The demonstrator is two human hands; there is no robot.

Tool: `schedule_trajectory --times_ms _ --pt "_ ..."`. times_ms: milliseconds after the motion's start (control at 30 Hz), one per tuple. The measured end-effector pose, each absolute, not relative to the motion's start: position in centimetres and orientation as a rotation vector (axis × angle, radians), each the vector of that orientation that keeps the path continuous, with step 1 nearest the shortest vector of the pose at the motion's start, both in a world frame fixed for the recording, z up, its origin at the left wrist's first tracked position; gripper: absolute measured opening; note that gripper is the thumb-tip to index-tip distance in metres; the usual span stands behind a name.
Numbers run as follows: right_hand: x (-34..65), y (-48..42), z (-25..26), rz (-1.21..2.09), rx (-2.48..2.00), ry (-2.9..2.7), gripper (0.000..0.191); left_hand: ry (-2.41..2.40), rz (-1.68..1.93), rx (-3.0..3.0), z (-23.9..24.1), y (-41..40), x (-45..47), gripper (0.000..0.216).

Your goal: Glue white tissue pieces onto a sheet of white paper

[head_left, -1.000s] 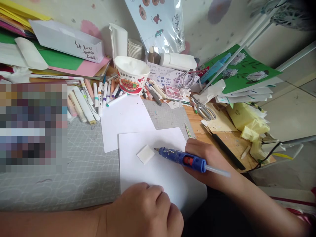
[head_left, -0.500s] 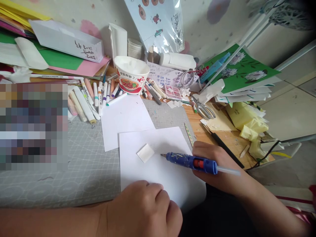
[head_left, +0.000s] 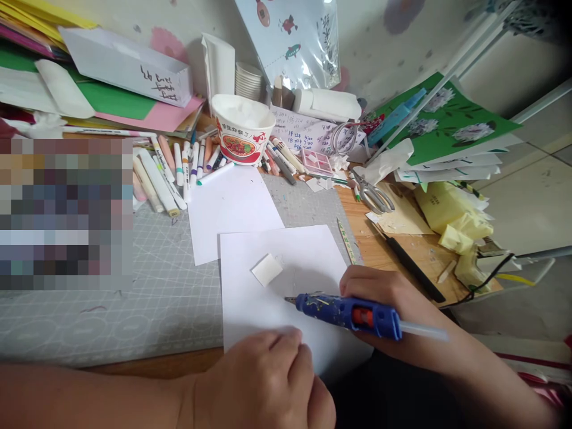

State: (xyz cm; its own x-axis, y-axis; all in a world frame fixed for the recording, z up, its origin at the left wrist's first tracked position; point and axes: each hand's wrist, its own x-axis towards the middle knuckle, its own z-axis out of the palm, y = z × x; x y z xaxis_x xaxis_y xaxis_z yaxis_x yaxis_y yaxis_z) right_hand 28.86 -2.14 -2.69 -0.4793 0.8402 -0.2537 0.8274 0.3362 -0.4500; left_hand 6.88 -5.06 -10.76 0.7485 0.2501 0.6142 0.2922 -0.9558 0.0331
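Note:
My right hand (head_left: 375, 292) is wrapped around a blue hot glue gun (head_left: 344, 313), and a clear glue stick (head_left: 422, 329) pokes out of its rear. The gun's nozzle points left over a white sheet of paper (head_left: 308, 250). Up and to the left of the nozzle, a small folded white paper square (head_left: 267, 270) rests on that sheet. My left hand (head_left: 272, 381) lies over the sheet's near edge with its fingers curled closed. Whatever it may hold is hidden beneath the fingers.
A second white sheet (head_left: 232, 205) lies partly under the first on a grey cutting mat (head_left: 179, 316). Behind are many markers (head_left: 156, 179) and a paper bowl (head_left: 243, 128). Scissors (head_left: 374, 193) and a black-handled tool (head_left: 415, 268) lie to the right.
The glue gun has moved a little nearer to me and left, its nozzle now lower than the paper square. My left hand stays closed at the sheet's edge. The view has shifted slightly.

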Motion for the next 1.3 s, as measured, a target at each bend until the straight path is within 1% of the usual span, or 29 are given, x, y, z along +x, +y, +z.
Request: schedule_trajectory --times_ms 67,100,167,200,267,333,467,533,700,833,933,1000,1133,1200,1300 --pt "28.4 -2.2 -2.8 0.79 -1.608 -2.557 0.019 -0.339 -1.251 -2.801 -11.2 -5.2 7.1 0.021" --pt "28.3 -2.2 -2.8 0.761 -1.621 -2.567 0.02 -0.299 -1.261 -2.822 -11.2 -5.3 7.1 0.023" --pt "27.9 -2.2 -2.7 0.748 -1.611 -2.591 0.02 -0.305 -1.035 -2.962 -10.7 -5.4 6.8 0.017" --pt "27.7 -2.2 -2.7 0.762 -1.589 -2.602 0.019 -0.307 -0.904 -3.012 -10.4 -5.4 6.5 0.012" --pt "27.4 -2.3 -2.7 0.796 -1.533 -2.621 0.014 -0.334 -0.75 -3.033 -9.9 -5.4 6.1 0.01" --pt "26.9 -2.3 -2.8 0.761 -1.519 -2.625 0.011 -0.345 -0.729 -3.012 -9.8 -5.5 6.0 0.009" --pt "26.0 -2.0 -3.3 0.496 -1.57 -2.617 0.02 -0.375 -0.706 -3.013 -10.2 -5.8 6.3 0.005" --pt "25.6 -1.7 -3.4 0.443 -1.565 -2.625 0.019 -0.381 -0.711 -3.007 -10.3 -5.9 6.5 0.005" --pt "24.6 -1.0 -3.6 0.521 -1.571 -2.591 0.007 -0.38 -0.729 -2.995 -10.4 -5.7 6.6 0.002" --pt "24.4 -0.9 -3.6 0.446 -1.601 -2.584 0.015 -0.367 -0.74 -2.993 -10.5 -5.6 6.6 0.004" --pt "24.7 -1.4 -3.4 0.453 -1.589 -2.613 0.02 -0.389 -0.744 -2.992 -10.5 -5.8 6.6 0.005" --pt "25.2 -1.8 -3.0 0.524 -1.605 -2.626 0.02 -0.398 -0.735 -2.979 -10.6 -5.9 6.5 0.005" --pt "26.8 -2.7 -2.5 0.74 -1.618 -2.627 0.012 -0.368 -0.74 -2.975 -10.5 -5.8 6.5 0.004" --pt "27.6 -3.0 -2.4 0.743 -1.644 -2.622 0.013 -0.342 -0.715 -2.997 -10.3 -5.6 6.4 0.001" --pt "28.7 -3.2 -2.5 0.63 -1.725 -2.617 0.018 -0.324 -0.671 -3.043 -9.7 -5.5 6.2 0.007"
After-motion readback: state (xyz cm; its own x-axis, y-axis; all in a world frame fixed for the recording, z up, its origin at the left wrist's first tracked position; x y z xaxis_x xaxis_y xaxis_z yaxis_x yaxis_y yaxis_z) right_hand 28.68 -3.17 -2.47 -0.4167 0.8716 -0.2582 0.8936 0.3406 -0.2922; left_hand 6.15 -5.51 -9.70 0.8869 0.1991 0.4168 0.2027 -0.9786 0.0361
